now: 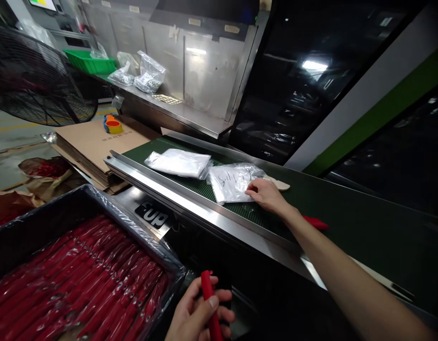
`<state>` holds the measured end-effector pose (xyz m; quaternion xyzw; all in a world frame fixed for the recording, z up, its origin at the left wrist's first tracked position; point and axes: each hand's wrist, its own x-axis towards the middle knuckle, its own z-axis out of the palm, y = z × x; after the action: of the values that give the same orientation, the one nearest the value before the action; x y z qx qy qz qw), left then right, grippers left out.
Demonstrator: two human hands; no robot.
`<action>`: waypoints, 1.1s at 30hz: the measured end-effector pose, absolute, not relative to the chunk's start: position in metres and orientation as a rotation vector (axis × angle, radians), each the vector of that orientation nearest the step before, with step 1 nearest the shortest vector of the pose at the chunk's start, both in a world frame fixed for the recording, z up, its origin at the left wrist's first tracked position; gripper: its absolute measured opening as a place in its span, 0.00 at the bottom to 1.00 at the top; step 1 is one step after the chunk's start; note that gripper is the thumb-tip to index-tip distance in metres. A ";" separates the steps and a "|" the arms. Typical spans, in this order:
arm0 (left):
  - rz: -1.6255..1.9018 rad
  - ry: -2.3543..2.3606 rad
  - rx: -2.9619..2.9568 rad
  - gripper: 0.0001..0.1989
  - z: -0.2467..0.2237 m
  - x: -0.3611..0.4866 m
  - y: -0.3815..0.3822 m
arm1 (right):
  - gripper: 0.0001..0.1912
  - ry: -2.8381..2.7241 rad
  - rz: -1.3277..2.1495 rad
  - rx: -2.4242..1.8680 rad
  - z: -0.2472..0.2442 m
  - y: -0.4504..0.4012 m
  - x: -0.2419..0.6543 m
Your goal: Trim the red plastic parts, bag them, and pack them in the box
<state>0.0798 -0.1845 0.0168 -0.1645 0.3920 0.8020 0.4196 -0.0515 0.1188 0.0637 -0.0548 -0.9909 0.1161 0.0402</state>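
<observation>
Our left hand (195,315) pinches a red plastic rod (206,285) pointing at the green belt's (332,203) near edge; right hand's (266,194) grip unclear.

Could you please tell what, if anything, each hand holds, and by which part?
The left grip holds the red piece below its upper end. The right grip is at the marked bag; whether it holds it cannot be told.

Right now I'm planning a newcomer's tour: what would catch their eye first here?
Probably the rows of red pieces in the dark-lined box, lower left. Next, the left hand at bottom centre, holding a single red piece. Then the right hand, at a white packet on the green belt.
</observation>
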 end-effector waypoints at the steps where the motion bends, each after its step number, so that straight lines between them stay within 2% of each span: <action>1: 2.025 0.980 -0.397 0.24 0.018 0.080 -0.184 | 0.12 -3.009 0.391 -0.182 0.069 0.120 -0.047; 5: 2.088 1.025 -0.313 0.20 0.025 0.080 -0.181 | 0.12 -2.891 0.568 -0.234 0.093 0.105 -0.015; 9: 2.128 1.247 -0.152 0.20 0.043 0.079 -0.177 | 0.13 -2.855 0.809 -0.184 0.106 0.053 0.044; 13: 2.169 1.354 0.032 0.21 0.063 0.080 -0.175 | 0.14 -2.858 1.075 -0.086 0.103 -0.003 0.102; 18: 2.146 1.415 -0.060 0.13 0.063 0.091 -0.176 | 0.14 -2.735 1.387 -0.232 0.080 -0.025 0.141; 22: 2.103 1.441 -0.107 0.13 0.056 0.102 -0.179 | 0.07 -2.547 1.350 -0.503 0.063 -0.025 0.159; 26: 2.040 1.588 -0.022 0.13 0.055 0.110 -0.178 | 0.12 -2.617 1.385 -0.390 0.067 -0.031 0.171; 29: 1.960 1.628 0.084 0.12 0.055 0.115 -0.177 | 0.09 -2.708 1.527 -0.300 0.073 -0.034 0.178; 33: 1.831 1.921 0.284 0.08 0.050 0.123 -0.174 | 0.04 -2.627 1.263 -0.308 0.072 -0.032 0.188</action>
<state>0.1226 -0.1742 0.0499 0.1034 0.6998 0.6668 0.2343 0.1883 -0.0324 0.0722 -0.1047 -0.8913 0.4285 0.1053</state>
